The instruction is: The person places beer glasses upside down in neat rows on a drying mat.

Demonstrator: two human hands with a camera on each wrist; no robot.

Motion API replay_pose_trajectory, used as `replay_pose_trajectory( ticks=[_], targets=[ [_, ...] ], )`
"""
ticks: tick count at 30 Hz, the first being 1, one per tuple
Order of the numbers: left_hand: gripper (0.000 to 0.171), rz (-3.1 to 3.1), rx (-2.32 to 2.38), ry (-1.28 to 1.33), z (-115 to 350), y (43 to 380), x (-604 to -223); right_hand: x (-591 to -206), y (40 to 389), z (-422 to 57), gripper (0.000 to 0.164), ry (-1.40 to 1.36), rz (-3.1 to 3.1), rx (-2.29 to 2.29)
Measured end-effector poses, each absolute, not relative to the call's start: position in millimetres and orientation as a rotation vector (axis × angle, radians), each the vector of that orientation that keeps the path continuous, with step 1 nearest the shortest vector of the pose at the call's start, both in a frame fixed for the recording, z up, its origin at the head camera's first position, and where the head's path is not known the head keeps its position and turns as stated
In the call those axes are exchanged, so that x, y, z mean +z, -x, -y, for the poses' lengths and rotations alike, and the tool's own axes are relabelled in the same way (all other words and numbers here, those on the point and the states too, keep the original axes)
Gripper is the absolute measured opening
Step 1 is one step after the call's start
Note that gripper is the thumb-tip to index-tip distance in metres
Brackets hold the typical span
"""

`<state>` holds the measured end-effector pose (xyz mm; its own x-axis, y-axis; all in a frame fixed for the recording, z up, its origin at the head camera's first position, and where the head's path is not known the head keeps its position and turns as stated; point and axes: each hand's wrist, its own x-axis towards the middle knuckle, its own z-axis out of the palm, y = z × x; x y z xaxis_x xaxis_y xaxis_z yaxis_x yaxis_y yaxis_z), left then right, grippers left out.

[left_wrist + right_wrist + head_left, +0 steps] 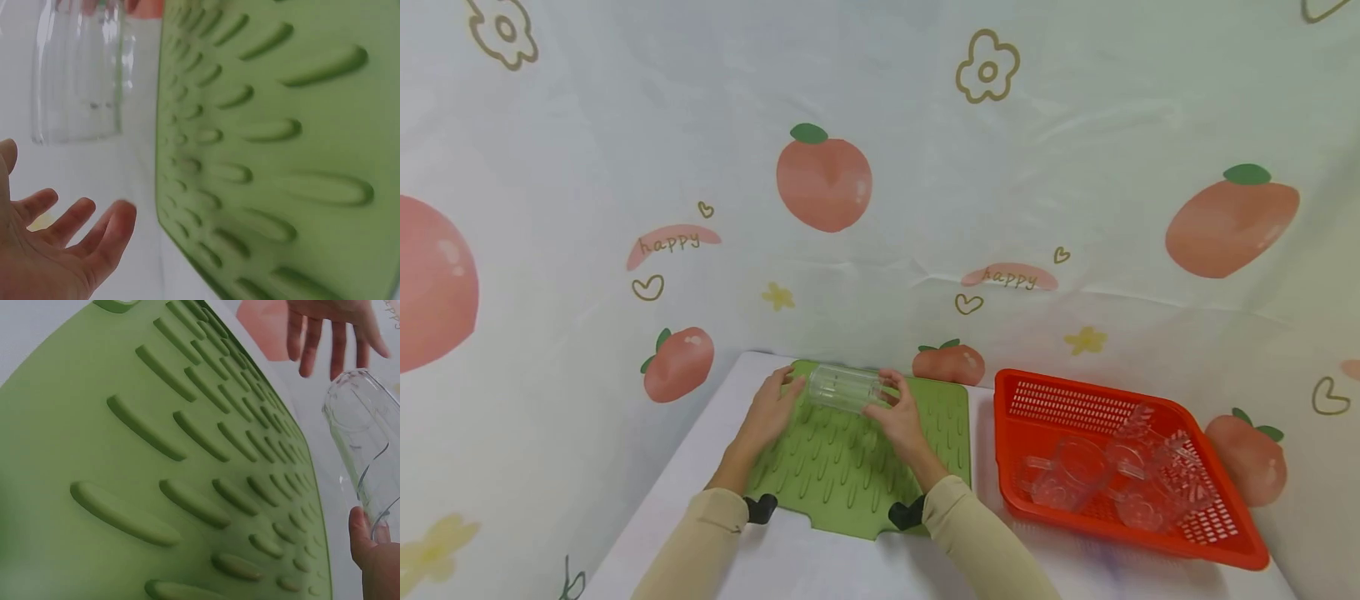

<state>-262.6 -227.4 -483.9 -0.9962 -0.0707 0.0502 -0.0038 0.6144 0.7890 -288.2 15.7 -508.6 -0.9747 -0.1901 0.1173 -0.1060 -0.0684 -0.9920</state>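
Note:
A clear drinking glass (pixel 844 389) lies on its side in the air, overlapping the far part of the green ridged mat (pixel 831 467) in the head view. My right hand (pixel 898 417) grips it at its right end; in the right wrist view the thumb (pixel 360 534) presses its side. My left hand (pixel 769 414) is just left of the glass's other end, fingers spread and holding nothing. In the left wrist view a gap shows between the left hand (pixel 69 244) and the glass (pixel 78 81).
To the right of the mat stands a red plastic basket (pixel 1011 500) with slotted walls. Several clear glass mugs (pixel 1078 462) lie in it. A white cloth (pixel 887 208) printed with peaches hangs behind the white table (pixel 700 467).

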Motion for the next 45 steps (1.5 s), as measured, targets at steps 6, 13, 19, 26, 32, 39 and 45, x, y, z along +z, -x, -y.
replay_pose_trajectory(
  ticks=[6,13,19,26,32,39,45],
  targets=[
    [0.071,2.753,-1.425,-0.049,215,265,-478,-503,282,-13,0.066,0.352,-2.092,-2.194],
    [0.072,2.725,-1.551,-0.042,211,267,-482,-483,269,-12,0.065,0.397,-2.062,-2.156],
    [0.067,2.679,-1.663,-0.001,211,267,-486,-504,278,-7,0.066,0.395,-2.065,-2.15],
    [0.067,2.653,-1.629,-0.015,210,267,-482,-508,281,-6,0.064,0.443,-2.046,-2.127],
    [0.062,2.694,-1.553,-0.012,211,265,-477,-508,280,-8,0.065,0.471,-2.035,-2.063],
    [0.058,2.679,-1.521,0.017,210,264,-471,-511,282,-10,0.068,0.482,-2.048,-2.037],
    [0.053,2.68,-1.482,0.083,209,262,-466,-513,283,-12,0.071,0.533,-2.189,-1.886]
  ],
)
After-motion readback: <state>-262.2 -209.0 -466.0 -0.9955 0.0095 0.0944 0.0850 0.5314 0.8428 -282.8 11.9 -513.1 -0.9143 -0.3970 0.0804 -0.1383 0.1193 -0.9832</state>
